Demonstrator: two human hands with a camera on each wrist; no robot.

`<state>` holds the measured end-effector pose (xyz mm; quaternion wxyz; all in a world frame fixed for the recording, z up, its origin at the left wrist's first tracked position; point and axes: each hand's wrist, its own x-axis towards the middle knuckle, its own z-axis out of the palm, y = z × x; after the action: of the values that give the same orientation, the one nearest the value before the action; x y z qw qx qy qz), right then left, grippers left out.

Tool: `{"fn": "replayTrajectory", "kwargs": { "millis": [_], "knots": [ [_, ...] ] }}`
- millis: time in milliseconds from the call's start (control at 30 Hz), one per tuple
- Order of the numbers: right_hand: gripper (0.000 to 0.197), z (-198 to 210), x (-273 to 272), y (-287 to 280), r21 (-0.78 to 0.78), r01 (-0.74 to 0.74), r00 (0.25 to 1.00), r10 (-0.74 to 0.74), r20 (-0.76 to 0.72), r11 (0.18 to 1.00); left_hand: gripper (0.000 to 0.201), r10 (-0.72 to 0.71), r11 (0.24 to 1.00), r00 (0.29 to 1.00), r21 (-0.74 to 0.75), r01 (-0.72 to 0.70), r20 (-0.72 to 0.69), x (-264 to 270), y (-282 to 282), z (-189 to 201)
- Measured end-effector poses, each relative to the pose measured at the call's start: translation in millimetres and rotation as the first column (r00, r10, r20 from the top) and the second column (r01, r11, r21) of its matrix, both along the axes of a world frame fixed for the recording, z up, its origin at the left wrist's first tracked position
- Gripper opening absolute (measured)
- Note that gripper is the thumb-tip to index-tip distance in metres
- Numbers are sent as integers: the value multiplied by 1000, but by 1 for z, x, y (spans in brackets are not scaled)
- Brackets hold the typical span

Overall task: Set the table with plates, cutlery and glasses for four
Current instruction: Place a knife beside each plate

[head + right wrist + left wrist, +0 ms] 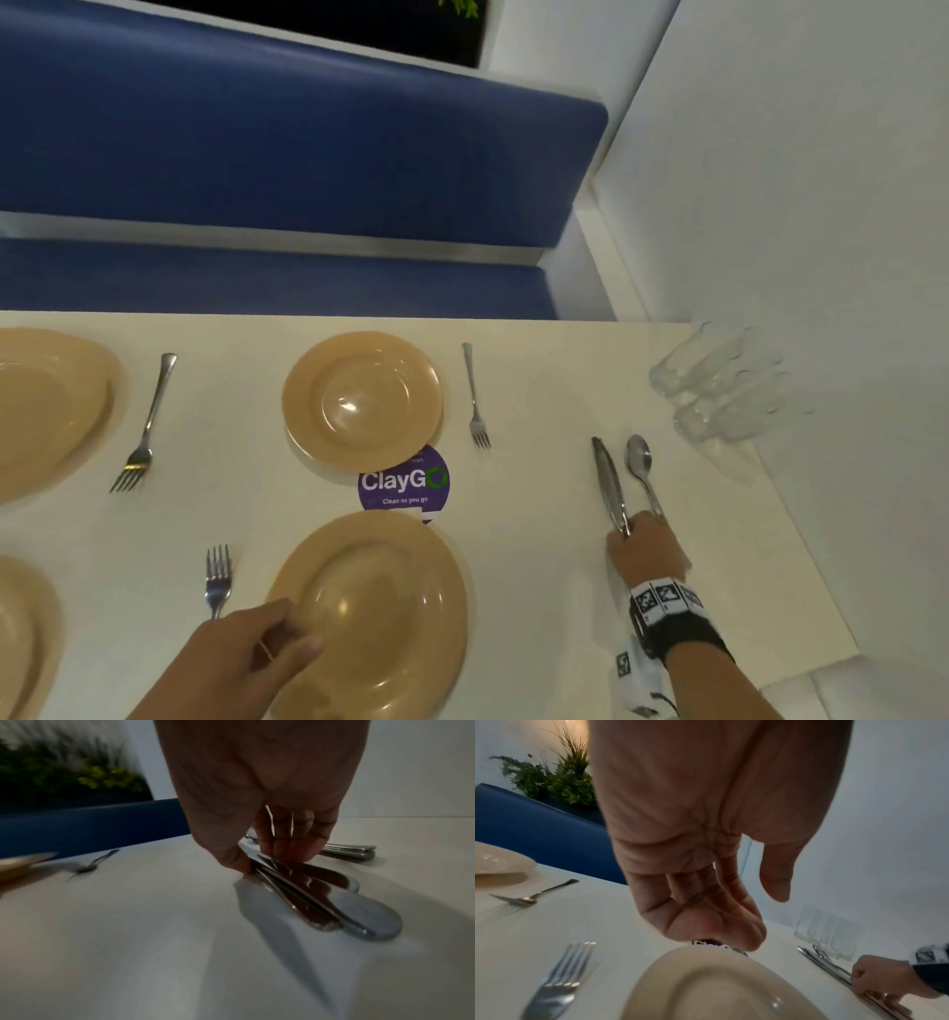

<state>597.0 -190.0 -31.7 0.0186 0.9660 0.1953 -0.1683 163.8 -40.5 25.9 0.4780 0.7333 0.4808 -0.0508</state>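
Observation:
Four tan plates lie on the white table point(539, 591); the near one point(390, 591) is in front of me and another point(362, 398) is across from it. A fork point(218, 580) lies left of the near plate. My left hand point(292, 637) hovers at that plate's left rim, fingers loosely curled and holding nothing. At the right, my right hand point(642, 534) pinches a stack of cutlery point(321, 892) that lies on the table, thumb on one side and fingers on the other. Knives point(608, 483) and a spoon point(639, 462) stick out beyond the fingers. Several clear glasses point(719, 385) stand in the far right corner.
Two more forks point(476, 406) point(146, 437) lie beside the far plates. A purple round sticker point(404, 483) sits between the two middle plates. A blue bench point(282, 169) runs along the far edge, and a white wall point(847, 205) borders the table on the right.

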Motion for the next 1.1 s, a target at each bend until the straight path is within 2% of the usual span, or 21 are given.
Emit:
{"fn": "replayTrajectory", "kwargs": {
  "millis": [167, 267, 400, 667, 733, 833, 933, 1000, 1100],
  "knots": [
    [40, -9, 9, 8, -55, -109, 991, 104, -81, 993, 25, 0, 1000, 995, -26, 3, 100, 65, -24, 1],
    [36, -15, 14, 8, -101, -206, 978, 201, -59, 973, 26, -26, 1000, 989, -4, 27, 142, 110, -45, 4],
    [32, -23, 26, -1, -71, -267, 962, 262, -73, 961, 19, -62, 998, 980, 13, 61, 187, 156, -71, 15],
    [29, -29, 36, -8, -2, -281, 950, 278, -145, 960, 25, 40, 998, 985, -56, -30, 170, 175, -104, 23],
    [25, -29, 37, -16, 0, -323, 939, 320, -128, 946, 28, 54, 997, 987, -68, -44, 154, 177, -108, 23],
    [18, -27, 42, -20, 22, -417, 891, 413, -187, 909, 28, 59, 997, 988, -60, -51, 142, 180, -113, 23],
    [18, -16, 47, -20, 97, -357, 881, 369, -297, 929, 31, 39, 998, 993, -50, -33, 115, 185, -113, 22],
    [16, 6, 40, -18, 185, -324, 860, 370, -351, 928, 34, 35, 998, 992, -62, -27, 119, 191, -112, 21],
    [10, 49, 11, -6, 392, -272, 777, 440, -449, 879, 36, 130, 987, 978, -112, -113, 165, 203, -110, 20]
  ]
}}
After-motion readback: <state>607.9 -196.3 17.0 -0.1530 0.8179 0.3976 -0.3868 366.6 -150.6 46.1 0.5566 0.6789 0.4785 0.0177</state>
